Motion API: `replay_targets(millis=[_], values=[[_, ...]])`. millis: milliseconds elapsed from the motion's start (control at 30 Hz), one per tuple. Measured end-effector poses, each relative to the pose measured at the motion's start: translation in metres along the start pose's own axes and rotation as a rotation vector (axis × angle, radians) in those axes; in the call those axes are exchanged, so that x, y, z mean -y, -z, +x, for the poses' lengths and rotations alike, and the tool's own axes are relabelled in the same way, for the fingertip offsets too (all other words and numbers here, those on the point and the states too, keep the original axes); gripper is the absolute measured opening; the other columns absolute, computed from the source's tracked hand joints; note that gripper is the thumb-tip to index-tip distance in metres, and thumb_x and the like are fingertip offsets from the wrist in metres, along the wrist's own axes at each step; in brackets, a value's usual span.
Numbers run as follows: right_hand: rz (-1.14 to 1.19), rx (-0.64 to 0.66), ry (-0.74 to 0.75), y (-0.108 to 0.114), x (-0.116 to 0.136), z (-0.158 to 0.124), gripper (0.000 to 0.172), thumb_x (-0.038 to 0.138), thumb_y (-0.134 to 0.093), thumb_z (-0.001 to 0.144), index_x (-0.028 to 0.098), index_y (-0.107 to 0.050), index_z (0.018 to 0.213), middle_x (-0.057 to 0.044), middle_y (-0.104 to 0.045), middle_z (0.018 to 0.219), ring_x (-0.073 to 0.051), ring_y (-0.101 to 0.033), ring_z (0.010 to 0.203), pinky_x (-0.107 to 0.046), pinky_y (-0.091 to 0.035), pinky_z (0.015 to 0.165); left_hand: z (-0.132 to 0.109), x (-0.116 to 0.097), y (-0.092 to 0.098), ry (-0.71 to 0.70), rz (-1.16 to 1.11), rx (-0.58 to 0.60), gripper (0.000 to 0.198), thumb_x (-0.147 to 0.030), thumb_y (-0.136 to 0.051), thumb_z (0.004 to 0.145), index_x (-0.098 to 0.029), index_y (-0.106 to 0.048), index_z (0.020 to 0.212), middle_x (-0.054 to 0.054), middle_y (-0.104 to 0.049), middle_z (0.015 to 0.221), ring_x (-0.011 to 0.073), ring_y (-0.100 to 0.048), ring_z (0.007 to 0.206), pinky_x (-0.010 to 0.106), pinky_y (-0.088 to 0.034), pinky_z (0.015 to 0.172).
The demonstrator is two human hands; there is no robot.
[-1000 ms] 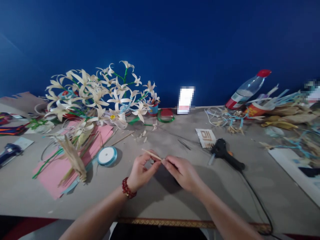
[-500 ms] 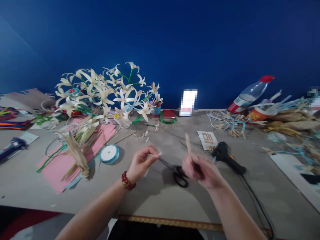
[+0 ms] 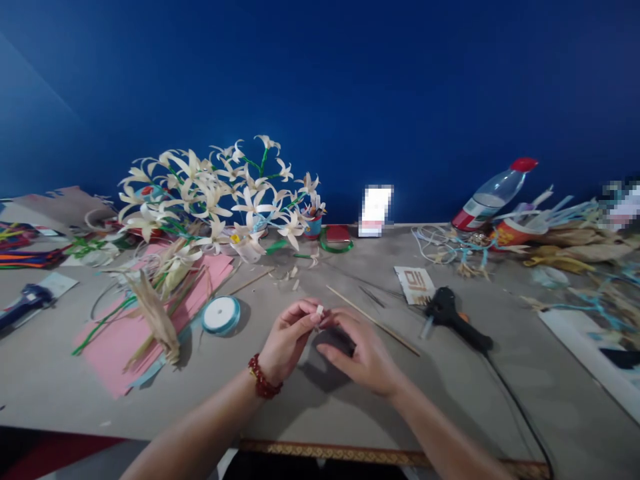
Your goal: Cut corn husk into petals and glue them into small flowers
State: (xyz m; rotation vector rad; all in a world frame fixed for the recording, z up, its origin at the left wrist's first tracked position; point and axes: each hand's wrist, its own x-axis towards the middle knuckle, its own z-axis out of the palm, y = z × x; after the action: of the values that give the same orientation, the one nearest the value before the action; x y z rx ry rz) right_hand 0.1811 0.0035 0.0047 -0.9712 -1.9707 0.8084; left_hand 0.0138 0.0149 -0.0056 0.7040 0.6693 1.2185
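Note:
My left hand (image 3: 286,340), with a dark red beaded bracelet at the wrist, pinches a small white piece (image 3: 319,310) between thumb and fingertips. Close against it, my right hand (image 3: 367,353) reaches its fingertips to the white piece, with the thumb held apart below. A thin wooden stick (image 3: 376,321) lies on the table just beyond my right hand. The scissors are not visible now; my right hand may cover them. White flowers (image 3: 253,200) on green stems stand at the back left.
A black glue gun (image 3: 453,317) with a trailing cord lies to the right. On the left are a blue ribbon spool (image 3: 221,315), pink paper (image 3: 113,360) and dried husks (image 3: 155,313). A tilted bottle (image 3: 493,197) and an orange cup (image 3: 517,227) are at the back right.
My right hand has laid the stick on the table and moved left to meet my left hand. The left hand keeps its pinch on the white piece.

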Motion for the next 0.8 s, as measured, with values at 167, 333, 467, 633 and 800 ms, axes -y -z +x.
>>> replay_targets(millis=[167,333,467,633,800], values=[[0.03,-0.011,-0.073,-0.011,0.003,-0.001,0.008,0.027,-0.057,0.089,0.02,-0.059,0.092,-0.005,-0.063,0.089,-0.019,-0.059,0.084,-0.029,-0.047,0.075,-0.004,0.002,-0.003,0.053,-0.009,0.0,0.01,-0.02,-0.076,0.073,-0.016,-0.067,0.075,-0.001,-0.057,0.082,0.0103,-0.056,0.074,0.025,-0.046,0.074],[-0.305,0.19,-0.195,0.02,-0.011,0.002,0.011,0.028,-0.056,0.088,0.019,-0.059,0.082,-0.003,-0.065,0.081,-0.018,-0.059,0.076,-0.026,-0.039,0.065,-0.001,-0.002,0.003,0.091,0.059,-0.026,0.012,-0.023,-0.073,0.077,-0.016,-0.064,0.078,-0.001,-0.059,0.067,0.0081,-0.052,0.063,0.019,-0.041,0.062],[-0.606,0.388,-0.314,0.051,-0.017,-0.006,0.021,0.039,-0.068,0.078,0.02,-0.06,0.077,-0.002,-0.067,0.076,-0.02,-0.06,0.072,-0.026,-0.026,0.055,0.001,-0.004,0.006,0.071,0.076,-0.037,0.014,-0.023,-0.071,0.078,-0.016,-0.06,0.077,-0.002,-0.057,0.065,0.0071,-0.049,0.059,0.02,-0.039,0.06],[-0.744,0.477,-0.386,0.052,-0.01,-0.012,0.016,0.031,-0.072,0.069,0.021,-0.061,0.074,-0.002,-0.068,0.076,-0.022,-0.062,0.073,-0.026,-0.017,0.053,0.001,-0.002,0.006,0.095,0.096,-0.052,0.017,-0.026,-0.07,0.079,-0.016,-0.057,0.074,-0.003,-0.055,0.062,0.0061,-0.046,0.053,0.019,-0.035,0.055],[-0.679,0.407,-0.472,0.052,-0.01,-0.004,0.004,0.024,-0.065,0.07,0.02,-0.063,0.072,-0.003,-0.068,0.072,-0.02,-0.063,0.069,-0.026,-0.023,0.053,0.002,-0.002,0.005,0.067,0.143,-0.088,0.018,-0.028,-0.07,0.079,-0.015,-0.058,0.074,-0.002,-0.056,0.063,0.0069,-0.046,0.054,0.019,-0.034,0.054]])
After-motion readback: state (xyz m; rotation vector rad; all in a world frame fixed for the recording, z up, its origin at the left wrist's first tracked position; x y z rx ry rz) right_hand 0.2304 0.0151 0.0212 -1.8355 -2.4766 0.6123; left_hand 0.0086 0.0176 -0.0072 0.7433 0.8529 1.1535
